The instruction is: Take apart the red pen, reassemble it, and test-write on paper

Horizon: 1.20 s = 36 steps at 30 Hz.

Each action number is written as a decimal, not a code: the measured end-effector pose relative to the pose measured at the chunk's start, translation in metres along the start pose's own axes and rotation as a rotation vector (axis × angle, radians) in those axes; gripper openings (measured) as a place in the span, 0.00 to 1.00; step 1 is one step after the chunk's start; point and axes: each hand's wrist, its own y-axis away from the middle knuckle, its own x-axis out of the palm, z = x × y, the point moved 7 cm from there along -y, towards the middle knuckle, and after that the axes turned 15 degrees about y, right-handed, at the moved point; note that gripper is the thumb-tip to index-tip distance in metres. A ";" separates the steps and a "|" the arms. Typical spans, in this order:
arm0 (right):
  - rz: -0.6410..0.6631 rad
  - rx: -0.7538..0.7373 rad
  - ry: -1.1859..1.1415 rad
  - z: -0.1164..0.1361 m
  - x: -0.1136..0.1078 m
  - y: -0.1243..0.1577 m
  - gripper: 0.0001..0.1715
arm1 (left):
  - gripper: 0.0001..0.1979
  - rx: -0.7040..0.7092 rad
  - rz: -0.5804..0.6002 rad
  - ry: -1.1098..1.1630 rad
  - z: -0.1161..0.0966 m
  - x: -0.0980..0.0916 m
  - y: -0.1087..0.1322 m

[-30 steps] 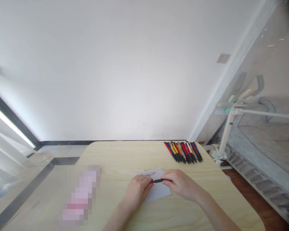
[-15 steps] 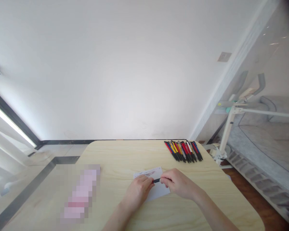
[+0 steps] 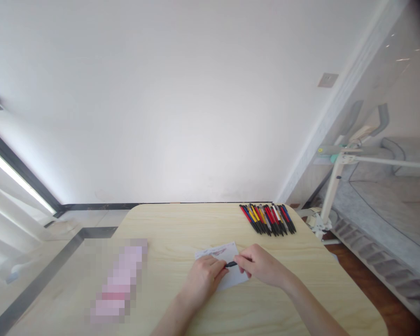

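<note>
Both my hands meet over a small white paper slip [image 3: 220, 252] lying on the light wooden table [image 3: 168, 233]. My left hand [image 3: 203, 279] and my right hand [image 3: 258, 265] pinch the two ends of a pen [image 3: 231, 264]. Only a short black part of the pen shows between the fingertips. The paper's far edge carries reddish scribbles. A row of several pens [image 3: 268, 219] with red, yellow, blue and black barrels lies at the table's far right.
A blurred pink patch [image 3: 117, 282] covers something on the table's left side. A white wall stands behind the table. To the right are a white stand [image 3: 331, 196] and grey upholstery on a dark wood floor. A window frame runs along the left.
My hands have drawn closer together along the pen. The red end visible a second ago is now hidden, and less of the black barrel shows.
</note>
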 end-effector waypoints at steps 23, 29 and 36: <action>-0.492 0.190 -1.203 -0.024 0.025 -0.016 0.20 | 0.12 -0.143 -0.177 0.132 0.014 -0.011 0.003; -0.459 0.165 -1.224 -0.018 0.043 -0.014 0.20 | 0.14 -0.133 -0.199 0.109 0.012 -0.013 0.003; -0.430 0.167 -1.146 -0.014 0.054 -0.017 0.17 | 0.11 -0.157 -0.192 0.100 0.018 -0.010 0.004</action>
